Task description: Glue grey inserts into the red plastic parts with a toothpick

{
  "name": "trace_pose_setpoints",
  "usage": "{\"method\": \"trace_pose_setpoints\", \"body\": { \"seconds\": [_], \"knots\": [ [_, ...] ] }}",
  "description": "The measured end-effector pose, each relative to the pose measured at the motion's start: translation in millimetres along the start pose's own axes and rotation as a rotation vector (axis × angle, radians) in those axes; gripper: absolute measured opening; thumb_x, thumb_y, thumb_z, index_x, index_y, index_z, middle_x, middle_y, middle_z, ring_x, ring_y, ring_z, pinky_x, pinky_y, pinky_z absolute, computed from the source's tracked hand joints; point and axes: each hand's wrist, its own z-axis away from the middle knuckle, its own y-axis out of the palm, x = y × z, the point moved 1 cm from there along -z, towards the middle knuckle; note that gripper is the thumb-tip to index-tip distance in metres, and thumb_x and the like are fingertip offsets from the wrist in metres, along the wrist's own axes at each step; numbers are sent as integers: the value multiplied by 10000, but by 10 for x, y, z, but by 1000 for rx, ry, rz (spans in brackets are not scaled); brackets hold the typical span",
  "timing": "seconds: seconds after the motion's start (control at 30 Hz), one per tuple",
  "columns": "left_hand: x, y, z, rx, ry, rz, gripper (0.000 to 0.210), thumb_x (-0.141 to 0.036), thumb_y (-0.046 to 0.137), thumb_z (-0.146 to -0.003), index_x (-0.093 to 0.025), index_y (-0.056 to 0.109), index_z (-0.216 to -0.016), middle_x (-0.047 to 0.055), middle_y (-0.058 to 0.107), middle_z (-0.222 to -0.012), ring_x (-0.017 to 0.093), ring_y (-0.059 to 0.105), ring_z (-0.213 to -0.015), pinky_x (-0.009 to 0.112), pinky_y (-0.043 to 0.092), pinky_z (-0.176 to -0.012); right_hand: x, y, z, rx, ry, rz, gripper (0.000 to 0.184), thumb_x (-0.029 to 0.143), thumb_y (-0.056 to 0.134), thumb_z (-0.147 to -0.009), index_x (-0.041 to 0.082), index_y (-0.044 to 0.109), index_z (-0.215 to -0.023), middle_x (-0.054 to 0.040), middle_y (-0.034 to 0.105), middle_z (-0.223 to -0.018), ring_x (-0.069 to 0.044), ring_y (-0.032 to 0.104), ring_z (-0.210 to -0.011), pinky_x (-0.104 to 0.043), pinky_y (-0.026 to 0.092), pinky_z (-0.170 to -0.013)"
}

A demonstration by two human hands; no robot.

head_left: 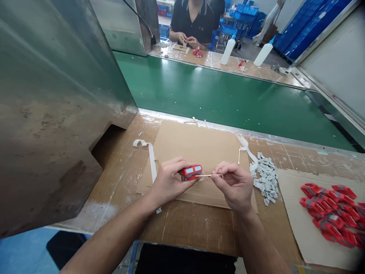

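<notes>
My left hand [171,177] grips a small red toy car body [192,172] with pale blue windows and a grey lower side, held just above the cardboard sheet. Pinched between the thumb and fingers of my right hand [235,184] is a thin wooden stick [207,175]. Its left end reaches the near side of the red toy body; whether it touches is too small to tell. A cotton swab [238,156] lies beyond my right hand. Small grey plastic pieces [265,179] are heaped to the right of that hand.
Cardboard [196,140] covers the bench, with white tape [151,161] at its left. More red toy bodies [332,215] are piled at right. Several sticks [195,121] lie by the green conveyor belt [216,95]. A metal housing [57,114] blocks the left. Opposite sits a person [194,23] near white bottles [229,49].
</notes>
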Motion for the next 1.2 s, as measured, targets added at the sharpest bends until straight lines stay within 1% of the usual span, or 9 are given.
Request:
{"method": "trace_pose_setpoints", "body": {
  "seconds": [0.3,0.43,0.6,0.83,0.9,0.93,1.07,1.13,1.2],
  "knots": [
    [21,20,19,22,6,-9,205,-220,807,-811,-174,751,-1003,33,715,-821,128,631,-698,247,478,-631,12,72,-1,-1,-1,15,163,91,735,-811,235,663,-836,-1,683,-756,-150,620,-704,-287,499,-617],
    [14,5,17,8,-8,-7,213,-222,807,-808,-180,747,-1008,34,721,-833,132,643,-711,246,488,-628,65,-93,-28,-22,-23,-23,185,71,733,-805,238,660,-836,11,663,-748,-146,628,-714,-280,523,-636],
    [39,-49,10,-16,-65,43,216,-217,780,-822,-183,738,-1031,65,737,-923,167,682,-801,267,549,-690,78,-362,-78,262,-42,194,162,83,707,-849,236,662,-871,-10,681,-786,-172,631,-745,-319,512,-659],
    [133,-144,1,-117,-251,182,301,-280,807,-788,-199,738,-1070,67,752,-1024,181,719,-893,263,608,-837,-18,-158,-98,623,-129,539,156,124,571,-934,215,687,-982,-51,732,-961,-193,645,-899,-367,538,-805],
    [150,-163,-13,-158,-314,206,333,-304,830,-760,-201,740,-1064,66,757,-1024,189,724,-892,280,614,-865,35,-306,-118,551,-106,514,222,138,615,-906,225,673,-1102,-61,716,-1100,-201,645,-1012,-370,541,-861],
    [152,-171,-21,-176,-339,216,346,-316,838,-750,-201,741,-1062,68,757,-1027,197,725,-899,293,616,-880,80,-452,-124,423,-84,523,244,158,628,-902,235,666,-1130,-59,707,-1127,-199,643,-1019,-363,539,-853],
    [138,-197,-39,-225,-391,247,384,-347,858,-720,-202,743,-1056,75,756,-1027,222,725,-927,330,616,-925,258,-1270,-43,-307,20,794,121,267,622,-907,225,705,-985,-42,698,-934,-182,606,-780,-326,472,-671],
    [131,-207,-39,-235,-401,253,396,-352,864,-707,-208,744,-1056,70,760,-1022,218,728,-914,316,619,-917,253,-1578,46,-302,167,981,157,317,616,-895,205,719,-934,-52,698,-897,-195,604,-756,-334,453,-659],
    [125,-213,-37,-236,-401,237,393,-354,868,-695,-212,749,-1042,63,763,-1009,211,731,-888,296,625,-892,176,-1726,143,-119,315,1084,181,333,602,-885,208,732,-902,-57,714,-905,-218,630,-790,-349,460,-691]
  ]
}}
